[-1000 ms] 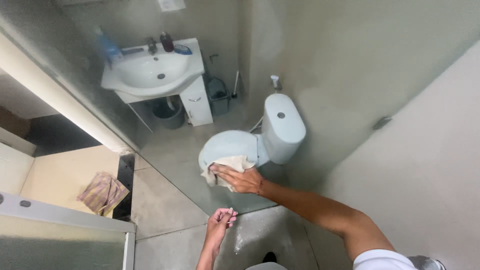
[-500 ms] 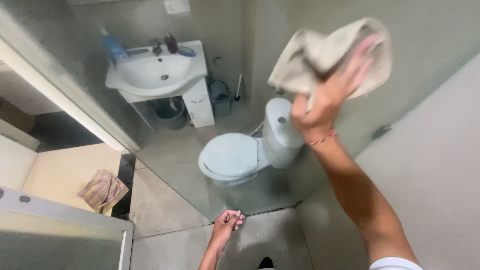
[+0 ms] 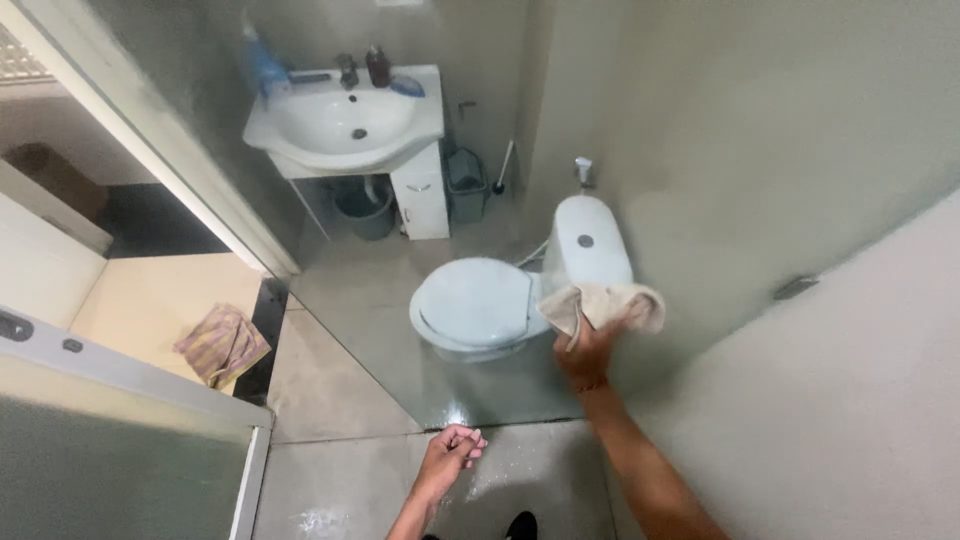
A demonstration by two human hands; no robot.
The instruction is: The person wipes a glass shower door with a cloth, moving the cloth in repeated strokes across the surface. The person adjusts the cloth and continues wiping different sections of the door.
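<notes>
My right hand (image 3: 588,352) is raised in front of me, fingers closed round a crumpled beige cloth (image 3: 603,303). The cloth bunches above my knuckles, pressed to what looks like a wet glass panel (image 3: 400,330); contact not certain. Seen past it, the cloth overlaps the near edge of the white toilet cistern (image 3: 590,240) and sits just beside the closed pale-blue toilet lid (image 3: 472,303).

My left hand (image 3: 450,455) hangs low over the grey tiled floor (image 3: 330,400), fingers loosely curled, holding nothing.

Further back: white ceramic washbasin (image 3: 345,125) on a small white cabinet (image 3: 420,190), with bottles along its rim. A striped, folded rag (image 3: 222,343) lies on the floor by the doorway, well apart from both hands.
</notes>
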